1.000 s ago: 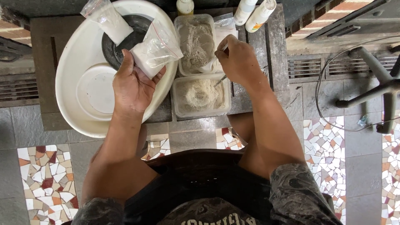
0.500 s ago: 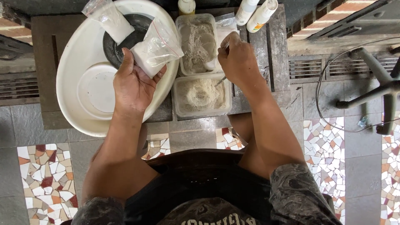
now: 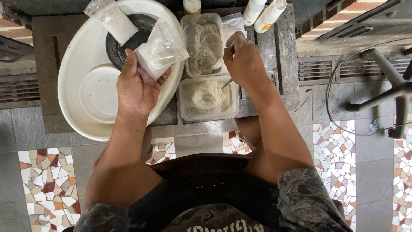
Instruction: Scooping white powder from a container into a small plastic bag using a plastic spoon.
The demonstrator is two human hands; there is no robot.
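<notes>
My left hand [image 3: 138, 88] holds a small clear zip bag of white powder [image 3: 159, 50] over the rim of a large white basin [image 3: 77, 107]. My right hand [image 3: 243, 60] grips a thin metal spoon [image 3: 227, 82] whose tip reaches the near clear tub of pale powder [image 3: 208, 98]. A second clear tub of greyish powder [image 3: 203, 43] stands just behind it, partly covered by my right hand.
Inside the basin lie a dark round dish [image 3: 128, 36], a white lid [image 3: 101, 92] and another bag of white powder [image 3: 112, 19]. Three bottles [image 3: 268, 15] stand at the back of the dark low table [image 3: 279, 56]. A stool base and cable [image 3: 382, 90] are at right on the tiled floor.
My right hand has shifted slightly toward the far tub with the spoon. The left hand and its bag have stayed in place.
</notes>
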